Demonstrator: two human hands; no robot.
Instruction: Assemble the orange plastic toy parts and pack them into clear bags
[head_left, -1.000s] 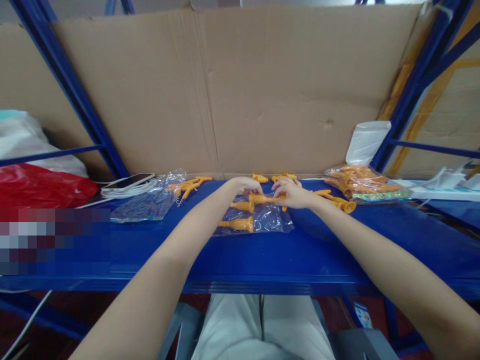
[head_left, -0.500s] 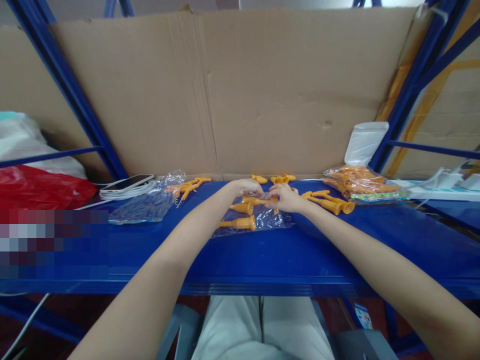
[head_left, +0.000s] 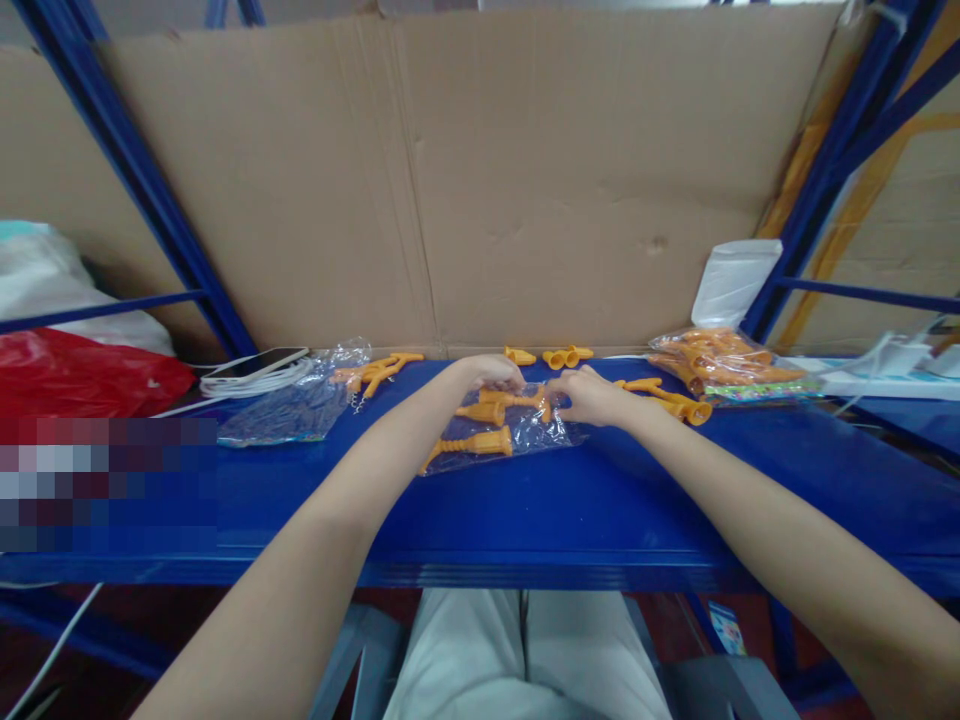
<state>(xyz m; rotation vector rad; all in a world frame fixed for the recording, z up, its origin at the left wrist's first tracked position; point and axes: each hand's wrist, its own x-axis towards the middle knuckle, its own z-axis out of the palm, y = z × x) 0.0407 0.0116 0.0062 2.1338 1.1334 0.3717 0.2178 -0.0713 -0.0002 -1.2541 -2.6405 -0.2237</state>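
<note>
A clear plastic bag (head_left: 551, 436) lies flat on the blue shelf, with several orange plastic pieces (head_left: 480, 442) on or inside it; they have flared, ridged ends. My left hand (head_left: 495, 372) is at the bag's far edge, fingers curled down onto it beside one orange piece (head_left: 510, 398); its fingertips are partly hidden. On the right end of that piece, my right hand (head_left: 589, 396) hovers close, thumb and forefinger apart. Beyond the hands sit short orange cups (head_left: 566, 357) and another small one (head_left: 519, 356). More long orange pieces (head_left: 686, 408) lie beyond my right wrist.
At right, a filled bag of orange parts (head_left: 727, 358) stands near a white power strip (head_left: 900, 378). Branching orange pieces (head_left: 382, 372), another clear bag (head_left: 281, 415), a phone (head_left: 266, 362) and a coiled white cable (head_left: 251, 385) lie left. Cardboard (head_left: 525, 200) backs the shelf (head_left: 570, 520).
My right hand has drawn slightly to the right, away from the orange piece's end, and its fingers have parted. My left hand stays nearly in place.
</note>
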